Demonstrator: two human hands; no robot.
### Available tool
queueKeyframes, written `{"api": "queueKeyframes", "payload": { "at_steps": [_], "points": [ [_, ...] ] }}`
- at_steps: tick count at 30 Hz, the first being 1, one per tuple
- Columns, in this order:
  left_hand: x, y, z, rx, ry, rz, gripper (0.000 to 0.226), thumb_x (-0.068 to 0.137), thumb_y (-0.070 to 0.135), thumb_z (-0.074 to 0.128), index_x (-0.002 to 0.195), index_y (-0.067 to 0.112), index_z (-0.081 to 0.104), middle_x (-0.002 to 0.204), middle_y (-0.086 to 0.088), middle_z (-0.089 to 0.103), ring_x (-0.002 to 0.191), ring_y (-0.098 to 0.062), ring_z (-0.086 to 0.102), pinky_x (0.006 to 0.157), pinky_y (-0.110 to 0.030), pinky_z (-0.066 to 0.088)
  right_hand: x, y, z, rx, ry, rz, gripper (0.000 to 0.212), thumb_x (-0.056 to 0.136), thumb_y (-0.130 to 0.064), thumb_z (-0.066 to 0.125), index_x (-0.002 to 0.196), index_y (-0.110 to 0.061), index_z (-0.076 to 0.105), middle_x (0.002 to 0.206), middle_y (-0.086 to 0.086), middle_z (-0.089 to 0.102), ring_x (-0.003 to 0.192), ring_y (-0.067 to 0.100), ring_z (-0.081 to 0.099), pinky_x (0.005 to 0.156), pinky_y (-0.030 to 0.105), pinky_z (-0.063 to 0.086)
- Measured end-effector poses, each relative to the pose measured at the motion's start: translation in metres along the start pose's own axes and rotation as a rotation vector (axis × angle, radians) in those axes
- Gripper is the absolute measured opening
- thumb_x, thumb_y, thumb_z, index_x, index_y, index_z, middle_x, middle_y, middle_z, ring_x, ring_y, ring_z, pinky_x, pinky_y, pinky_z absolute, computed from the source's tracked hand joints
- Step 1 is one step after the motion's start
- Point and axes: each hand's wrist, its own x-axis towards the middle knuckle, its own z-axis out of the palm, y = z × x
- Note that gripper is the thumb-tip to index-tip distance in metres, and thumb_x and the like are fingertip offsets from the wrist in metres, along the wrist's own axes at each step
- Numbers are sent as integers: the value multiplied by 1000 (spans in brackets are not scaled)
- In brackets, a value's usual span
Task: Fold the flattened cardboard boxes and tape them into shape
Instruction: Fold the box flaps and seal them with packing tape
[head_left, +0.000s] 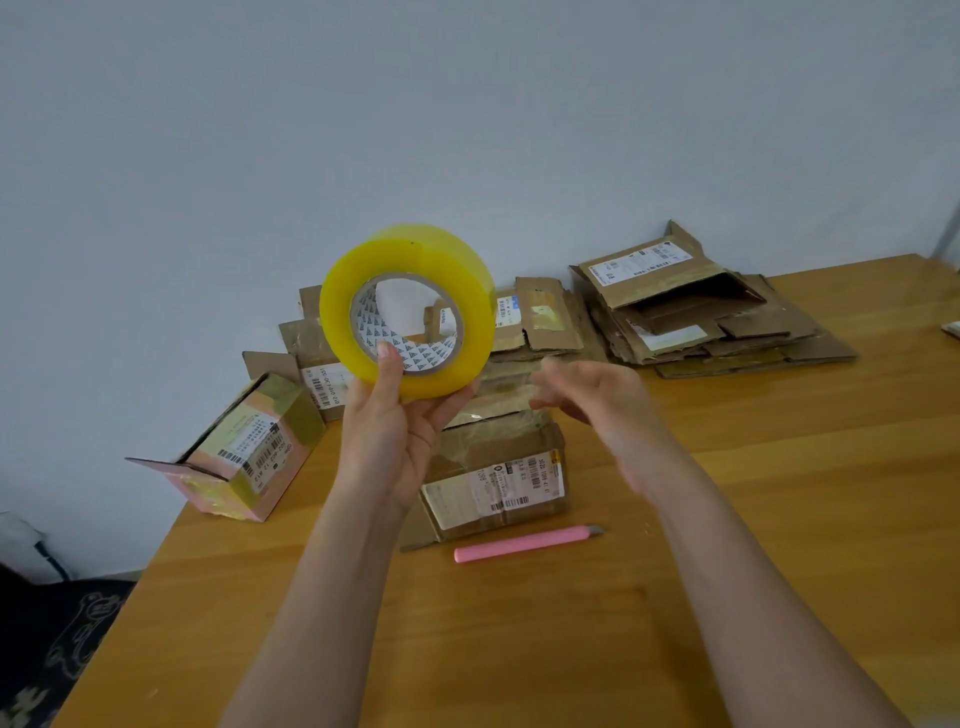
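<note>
My left hand (395, 415) holds a yellow roll of packing tape (410, 309) up above the table, thumb hooked inside its core and fingers under the rim. My right hand (597, 395) hovers just right of the roll, blurred, fingers loosely spread and holding nothing that I can see. Beneath the hands a brown cardboard box (498, 473) with a white label lies on the wooden table (779, 519). A stack of flattened cardboard boxes (691, 312) lies at the back right.
A pink utility knife (524, 543) lies in front of the brown box. A folded pinkish box (244, 452) sits at the table's left edge, and more boxes (317, 358) stand behind it against the pale wall. Dark patterned floor shows at lower left.
</note>
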Motion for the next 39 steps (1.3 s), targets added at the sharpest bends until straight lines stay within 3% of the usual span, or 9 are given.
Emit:
{"api": "queueKeyframes", "payload": {
  "at_steps": [2, 4, 8, 11, 16, 20, 26, 33, 39],
  "points": [
    [1, -1, -3, 10, 11, 1, 40, 102, 30, 44, 138, 12, 41, 121, -16, 68, 106, -37, 68, 87, -52, 56, 1, 2, 0, -67, 46, -34, 16, 88, -31, 68, 89, -16, 71, 81, -4, 75, 81, 3, 69, 79, 13, 50],
    [2, -2, -6, 20, 20, -4, 41, 102, 30, 44, 138, 12, 40, 122, -17, 67, 105, -36, 68, 87, -52, 56, 2, 5, -2, -69, 98, -44, 10, 88, -25, 69, 88, -15, 71, 77, -4, 74, 78, 3, 69, 70, 7, 47],
    [1, -5, -12, 80, 21, -9, 44, 101, 28, 45, 142, 13, 39, 129, -18, 63, 107, -35, 68, 85, -51, 57, 10, 8, 0, -93, 193, 0, 14, 91, -25, 67, 81, -17, 72, 75, -4, 73, 77, 4, 68, 80, 24, 50],
    [-1, -9, -13, 178, 23, 24, 45, 99, 27, 47, 142, 13, 42, 128, -13, 64, 106, -33, 69, 84, -50, 58, 19, 8, 3, -43, 279, 79, 16, 90, -19, 68, 76, -15, 72, 75, 2, 72, 82, 19, 70, 84, 37, 57],
    [-1, -16, -23, 429, 41, 132, 43, 92, 38, 52, 130, 19, 52, 118, -8, 69, 106, -26, 69, 89, -49, 56, 25, 14, 12, -31, 333, 174, 18, 93, -13, 63, 76, -10, 67, 79, 5, 66, 75, 18, 66, 69, 26, 55],
    [-1, -25, -33, 602, 42, 199, 42, 85, 56, 58, 116, 27, 59, 113, -12, 67, 109, -28, 65, 95, -55, 52, 27, 24, 12, -102, 334, 204, 17, 93, -15, 64, 78, -8, 69, 77, 6, 68, 79, 22, 69, 77, 37, 60],
    [1, -34, -40, 498, 40, 117, 52, 84, 42, 55, 131, 19, 52, 123, -7, 66, 116, -21, 63, 95, -41, 53, 23, 33, 9, -161, 285, 181, 16, 93, -18, 64, 81, -9, 70, 77, 5, 71, 76, 16, 69, 81, 40, 59],
    [2, -37, -44, 542, -15, 126, 47, 88, 37, 54, 131, 18, 52, 120, -7, 67, 114, -21, 64, 92, -37, 54, 25, 38, 7, -82, 317, 214, 16, 95, -12, 60, 80, -8, 67, 81, 6, 69, 80, 19, 68, 76, 32, 58],
    [5, -39, -44, 607, -7, 129, 49, 85, 42, 56, 128, 20, 52, 118, -7, 67, 113, -23, 63, 95, -43, 53, 20, 53, 5, -251, 223, 190, 19, 94, -27, 62, 83, -12, 69, 80, 3, 71, 79, 18, 69, 76, 33, 57]
  ]
}}
